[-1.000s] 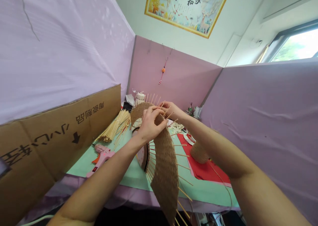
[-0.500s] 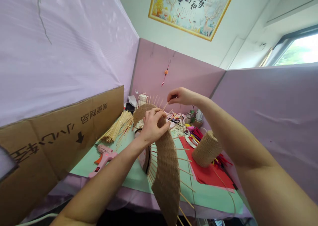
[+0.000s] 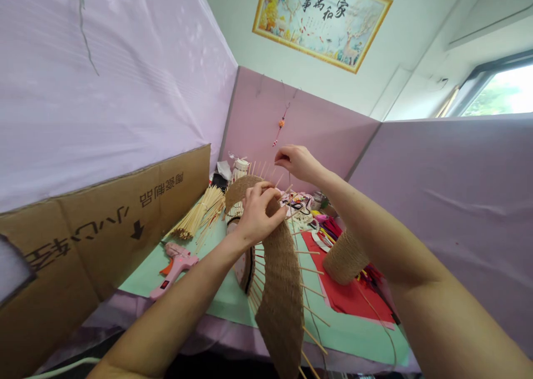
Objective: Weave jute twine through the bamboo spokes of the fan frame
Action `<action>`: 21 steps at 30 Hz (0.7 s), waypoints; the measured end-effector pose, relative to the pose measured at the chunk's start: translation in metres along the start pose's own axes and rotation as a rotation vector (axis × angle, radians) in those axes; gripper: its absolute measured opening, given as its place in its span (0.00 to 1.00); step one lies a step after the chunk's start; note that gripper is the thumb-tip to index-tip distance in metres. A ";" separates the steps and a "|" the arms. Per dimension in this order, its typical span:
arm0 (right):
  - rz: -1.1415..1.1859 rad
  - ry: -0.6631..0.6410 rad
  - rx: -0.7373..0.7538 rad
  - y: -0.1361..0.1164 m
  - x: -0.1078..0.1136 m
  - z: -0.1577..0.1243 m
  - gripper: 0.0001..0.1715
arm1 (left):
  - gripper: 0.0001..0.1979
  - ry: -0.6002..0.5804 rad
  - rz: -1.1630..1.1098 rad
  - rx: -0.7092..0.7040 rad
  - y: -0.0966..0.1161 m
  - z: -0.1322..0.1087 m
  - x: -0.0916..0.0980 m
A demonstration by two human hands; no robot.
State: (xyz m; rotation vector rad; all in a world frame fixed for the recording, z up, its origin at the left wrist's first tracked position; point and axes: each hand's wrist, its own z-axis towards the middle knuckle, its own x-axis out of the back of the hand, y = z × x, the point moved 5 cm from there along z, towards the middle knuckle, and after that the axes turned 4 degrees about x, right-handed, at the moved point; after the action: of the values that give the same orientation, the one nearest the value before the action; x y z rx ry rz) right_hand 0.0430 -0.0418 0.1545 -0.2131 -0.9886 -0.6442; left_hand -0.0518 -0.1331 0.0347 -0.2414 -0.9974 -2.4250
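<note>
A round woven piece of brown twine on thin wooden sticks stands tilted over the table, its stick ends poking out all around. My left hand grips its upper rim, thumb on the near side and fingers over the top. Above the sticks at the far edge, my right hand is raised with its fingers pinched together; a thin strand of twine seems to run down from it. To the right, a spool of brown twine rests on red sheets, partly behind my right forearm.
A pink glue gun lies at the left on the green table top. Behind it is a bundle of wooden sticks. A cardboard panel borders the left side. Craft bits and a white jar stand at the back.
My right hand has moved slightly left and up, away from the stick tips. My left hand keeps its hold on the woven rim. The view has shifted a little.
</note>
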 end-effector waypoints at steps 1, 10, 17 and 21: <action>0.031 0.014 -0.044 0.005 -0.003 -0.002 0.05 | 0.10 0.010 -0.018 -0.007 -0.001 0.000 0.000; 0.272 0.029 -0.261 0.026 -0.024 -0.017 0.04 | 0.12 -0.016 -0.138 -0.045 -0.013 -0.003 -0.005; 0.670 0.196 -0.427 0.018 -0.039 -0.028 0.08 | 0.11 -0.018 -0.189 -0.082 -0.017 -0.002 -0.005; 0.579 0.406 -0.309 0.006 -0.017 -0.036 0.09 | 0.11 -0.012 -0.160 -0.074 -0.018 -0.001 -0.006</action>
State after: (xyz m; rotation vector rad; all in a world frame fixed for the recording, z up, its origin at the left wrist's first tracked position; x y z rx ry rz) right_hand 0.0655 -0.0463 0.1219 -0.5916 -0.3967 -0.2825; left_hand -0.0559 -0.1201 0.0211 -0.2091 -0.9662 -2.6113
